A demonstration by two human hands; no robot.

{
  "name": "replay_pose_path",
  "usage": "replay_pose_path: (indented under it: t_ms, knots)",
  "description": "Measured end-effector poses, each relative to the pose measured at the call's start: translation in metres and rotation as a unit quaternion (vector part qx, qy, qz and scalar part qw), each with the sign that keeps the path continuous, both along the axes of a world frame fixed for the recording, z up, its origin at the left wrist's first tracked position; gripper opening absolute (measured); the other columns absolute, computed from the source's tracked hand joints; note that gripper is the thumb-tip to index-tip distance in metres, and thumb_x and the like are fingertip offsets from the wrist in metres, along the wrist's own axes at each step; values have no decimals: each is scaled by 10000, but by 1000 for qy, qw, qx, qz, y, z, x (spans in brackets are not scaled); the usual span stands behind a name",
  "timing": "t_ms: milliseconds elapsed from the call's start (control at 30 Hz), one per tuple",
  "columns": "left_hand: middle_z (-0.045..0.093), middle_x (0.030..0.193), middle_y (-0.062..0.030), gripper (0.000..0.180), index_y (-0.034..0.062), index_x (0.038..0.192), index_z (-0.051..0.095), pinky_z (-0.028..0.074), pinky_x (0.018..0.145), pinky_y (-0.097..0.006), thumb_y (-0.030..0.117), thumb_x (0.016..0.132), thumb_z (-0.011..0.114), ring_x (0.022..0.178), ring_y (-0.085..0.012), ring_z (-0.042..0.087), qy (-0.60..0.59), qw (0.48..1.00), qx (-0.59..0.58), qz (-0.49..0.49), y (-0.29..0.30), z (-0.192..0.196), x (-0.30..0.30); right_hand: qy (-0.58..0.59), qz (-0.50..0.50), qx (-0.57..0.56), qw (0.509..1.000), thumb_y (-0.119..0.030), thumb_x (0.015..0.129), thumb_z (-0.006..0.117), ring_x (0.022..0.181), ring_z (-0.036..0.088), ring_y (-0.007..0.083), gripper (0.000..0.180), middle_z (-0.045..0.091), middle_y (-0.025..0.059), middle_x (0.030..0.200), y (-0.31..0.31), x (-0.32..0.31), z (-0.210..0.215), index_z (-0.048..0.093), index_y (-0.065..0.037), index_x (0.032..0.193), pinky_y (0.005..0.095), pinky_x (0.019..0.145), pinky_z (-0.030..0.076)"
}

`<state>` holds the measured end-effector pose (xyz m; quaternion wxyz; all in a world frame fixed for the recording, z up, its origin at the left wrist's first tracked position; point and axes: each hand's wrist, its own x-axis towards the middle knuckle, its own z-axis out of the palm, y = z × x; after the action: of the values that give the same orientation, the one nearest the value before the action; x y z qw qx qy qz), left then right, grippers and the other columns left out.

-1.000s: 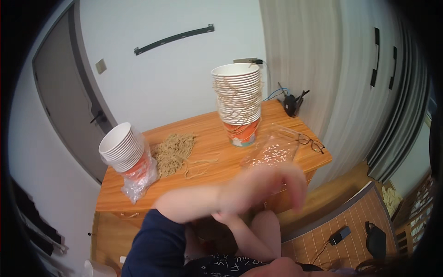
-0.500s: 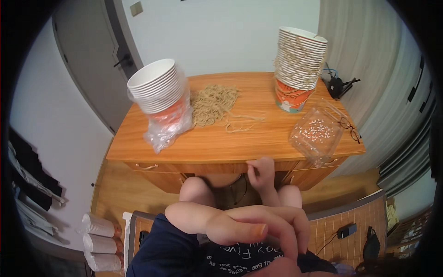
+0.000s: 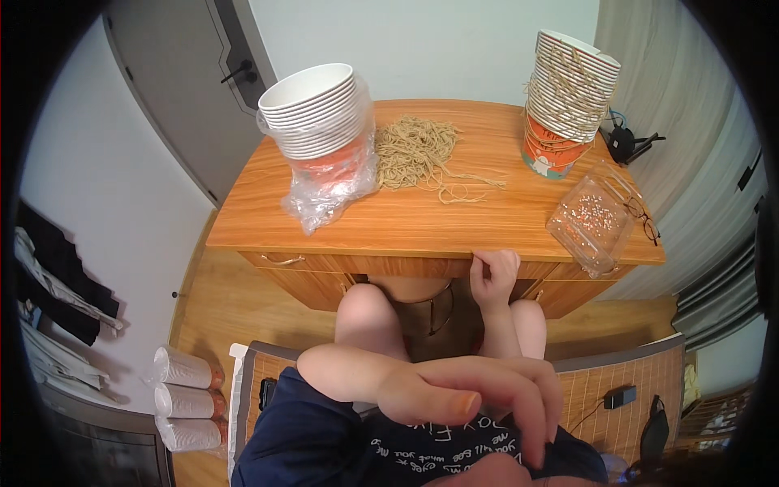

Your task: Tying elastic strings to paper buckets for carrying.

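My left hand [image 3: 475, 394] is raised across my chest, close to the camera. Its fingers stretch to the right, lightly bent, with the thumb apart and nothing in them. My right hand [image 3: 497, 276] rests against the front edge of the wooden table [image 3: 422, 235], fingers curled in, no object showing in it. On the tabletop lies a loose pile of tan twine [image 3: 418, 152] with a few strands trailing right. Left of it leans a stack of white-rimmed paper buckets [image 3: 312, 122] in clear plastic wrap. A taller bucket stack [image 3: 572, 89], draped with twine strands, stands at the right.
A clear plastic box [image 3: 588, 223] with small white and red bits sits at the table's right, beside eyeglasses [image 3: 645, 219]. Behind is a black device with antennas [image 3: 625, 146]. Wrapped bucket stacks [image 3: 185, 402] lie on the floor at left; a black adapter [image 3: 621, 396] lies at right.
The view has tilted and shifted, so the table and everything on it appear higher and farther right. Both hands keep nearly the same pose; nothing on the table has been moved.
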<state>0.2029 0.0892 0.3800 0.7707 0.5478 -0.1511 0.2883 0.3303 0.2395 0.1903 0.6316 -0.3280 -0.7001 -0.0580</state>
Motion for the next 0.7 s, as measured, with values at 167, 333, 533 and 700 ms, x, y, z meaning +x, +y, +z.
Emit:
replay_pose_path:
  t_ms: [167, 333, 533, 700]
  knots:
    - [474, 1162, -140, 706, 4, 1016, 670, 337, 955, -330, 624, 987, 333, 1034, -254, 456, -2, 998, 49, -31, 8, 2, -2, -15, -8, -1, 1000, -9, 751, 684, 669, 537, 233, 134, 575, 29, 678, -1, 5, 1, 659, -97, 848, 358, 713, 391]
    - [486, 1153, -136, 717, 7, 1016, 668, 327, 958, -323, 645, 975, 343, 1033, -252, 451, -1, 999, 4, -33, 10, -1, 1, -14, -3, 2, 1000, -7, 749, 687, 669, 536, 233, 141, 576, 27, 682, 1, 6, 0, 661, -99, 853, 362, 715, 392]
    - [494, 1155, -144, 693, 38, 888, 668, 327, 962, -343, 662, 954, 374, 1042, -256, 457, -13, 999, 39, 2, 23, -6, -7, -26, -1, -8, 1000, -7, 746, 687, 670, 535, 234, 143, 570, 27, 681, 2, 5, -3, 659, -100, 850, 365, 716, 393]
    - [566, 1093, -175, 512, 46, 922, 622, 413, 894, -367, 523, 981, 447, 993, -249, 519, 140, 847, 198, 473, 74, 11, -78, -48, -15, -4, 999, -10, 740, 689, 662, 529, 237, 144, 555, 28, 670, 1, 7, -5, 658, -103, 846, 371, 704, 393]
